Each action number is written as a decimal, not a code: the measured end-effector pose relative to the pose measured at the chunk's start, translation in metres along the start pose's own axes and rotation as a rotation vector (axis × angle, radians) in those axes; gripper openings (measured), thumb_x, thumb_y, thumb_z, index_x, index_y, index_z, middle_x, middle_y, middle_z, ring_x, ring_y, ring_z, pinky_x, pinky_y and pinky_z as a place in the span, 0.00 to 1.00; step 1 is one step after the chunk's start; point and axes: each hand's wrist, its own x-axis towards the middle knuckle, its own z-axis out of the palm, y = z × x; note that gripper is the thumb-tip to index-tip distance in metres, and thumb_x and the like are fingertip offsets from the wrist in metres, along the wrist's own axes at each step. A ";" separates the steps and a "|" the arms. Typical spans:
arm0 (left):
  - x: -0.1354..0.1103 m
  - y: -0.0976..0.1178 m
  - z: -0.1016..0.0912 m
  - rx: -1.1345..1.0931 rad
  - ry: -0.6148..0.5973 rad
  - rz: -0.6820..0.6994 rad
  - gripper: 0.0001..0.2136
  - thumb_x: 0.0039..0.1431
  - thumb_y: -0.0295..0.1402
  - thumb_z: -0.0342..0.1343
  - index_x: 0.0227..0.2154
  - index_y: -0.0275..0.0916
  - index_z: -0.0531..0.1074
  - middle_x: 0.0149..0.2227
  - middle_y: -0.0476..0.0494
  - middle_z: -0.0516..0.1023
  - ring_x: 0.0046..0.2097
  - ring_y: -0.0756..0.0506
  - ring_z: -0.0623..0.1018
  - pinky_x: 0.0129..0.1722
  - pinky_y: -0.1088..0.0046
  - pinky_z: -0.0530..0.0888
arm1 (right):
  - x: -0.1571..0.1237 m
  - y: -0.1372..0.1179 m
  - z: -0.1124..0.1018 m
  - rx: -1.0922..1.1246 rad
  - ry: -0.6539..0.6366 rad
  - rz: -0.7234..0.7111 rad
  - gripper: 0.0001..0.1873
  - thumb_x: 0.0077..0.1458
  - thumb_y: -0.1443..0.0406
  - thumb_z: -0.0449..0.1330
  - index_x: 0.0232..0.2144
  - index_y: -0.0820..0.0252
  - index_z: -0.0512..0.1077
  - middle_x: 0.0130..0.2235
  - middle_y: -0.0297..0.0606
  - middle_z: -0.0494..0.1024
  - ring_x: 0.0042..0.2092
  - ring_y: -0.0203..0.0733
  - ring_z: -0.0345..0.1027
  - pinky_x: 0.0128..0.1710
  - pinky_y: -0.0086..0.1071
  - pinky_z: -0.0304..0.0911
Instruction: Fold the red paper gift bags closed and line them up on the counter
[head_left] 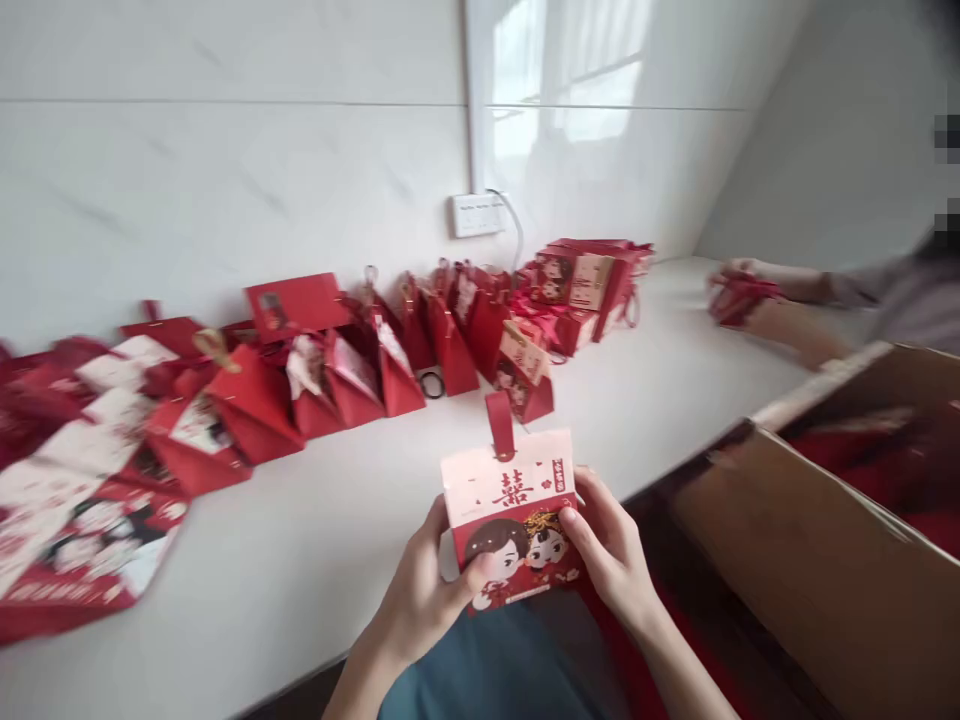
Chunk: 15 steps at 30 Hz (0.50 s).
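Note:
Between my two hands, just off the table's front edge, I hold a red and cream gift box (517, 545) with a cartoon couple printed on its face. A red ribbon loop (500, 425) stands up from its top. My left hand (431, 585) grips the box's left side, thumb across the front. On the right side, my right hand (611, 550) grips it with the thumb near the upper right of the picture. The fingers behind the box are mostly hidden. Past it on the table stands a smaller gift box (523, 372) of like print.
A row of red gift boxes (255, 405) lines the white table (300, 560) along the wall. Stacked boxes (592, 285) stand behind to the right. An open cardboard carton (832, 540) with red items is at right. Beyond it, another person's hand (750, 280) holds something red.

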 end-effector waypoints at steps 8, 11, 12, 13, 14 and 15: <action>-0.079 -0.007 -0.146 0.956 0.783 0.004 0.16 0.65 0.36 0.41 0.49 0.37 0.67 0.53 0.36 0.74 0.56 0.41 0.73 0.54 0.63 0.71 | 0.008 0.043 0.032 -0.285 -0.005 -0.039 0.23 0.59 0.56 0.56 0.54 0.58 0.65 0.52 0.47 0.72 0.51 0.53 0.71 0.48 0.44 0.72; -0.095 0.008 -0.176 1.095 0.884 -0.075 0.15 0.65 0.33 0.39 0.41 0.36 0.71 0.43 0.34 0.78 0.46 0.39 0.77 0.47 0.58 0.72 | 0.006 0.015 0.060 -0.508 0.228 -0.289 0.29 0.54 0.61 0.62 0.58 0.61 0.63 0.57 0.53 0.66 0.57 0.62 0.64 0.54 0.55 0.65; -0.092 0.012 -0.175 1.136 0.869 -0.092 0.15 0.65 0.32 0.39 0.38 0.36 0.72 0.39 0.35 0.78 0.43 0.39 0.77 0.46 0.57 0.72 | 0.003 0.000 0.076 -0.534 0.232 -0.432 0.27 0.54 0.64 0.62 0.56 0.61 0.64 0.56 0.52 0.67 0.57 0.61 0.64 0.55 0.55 0.64; -0.086 0.016 -0.170 1.174 0.826 -0.097 0.14 0.64 0.30 0.41 0.35 0.37 0.72 0.37 0.36 0.79 0.42 0.39 0.77 0.46 0.57 0.71 | -0.001 -0.015 0.095 -0.517 0.134 -0.622 0.23 0.55 0.66 0.60 0.54 0.60 0.67 0.53 0.50 0.71 0.54 0.57 0.67 0.54 0.53 0.65; -0.077 0.019 -0.162 1.203 0.748 -0.086 0.12 0.63 0.29 0.43 0.35 0.38 0.73 0.37 0.38 0.79 0.41 0.40 0.77 0.46 0.59 0.70 | -0.006 -0.031 0.116 -0.493 -0.057 -0.770 0.20 0.56 0.67 0.58 0.52 0.58 0.68 0.51 0.48 0.73 0.54 0.55 0.68 0.54 0.51 0.66; -0.066 0.022 -0.152 1.224 0.661 -0.066 0.10 0.62 0.29 0.45 0.33 0.38 0.73 0.36 0.40 0.79 0.41 0.41 0.77 0.46 0.61 0.70 | -0.011 -0.045 0.139 -0.460 -0.266 -0.918 0.18 0.57 0.66 0.57 0.51 0.60 0.69 0.50 0.47 0.75 0.54 0.52 0.68 0.54 0.48 0.66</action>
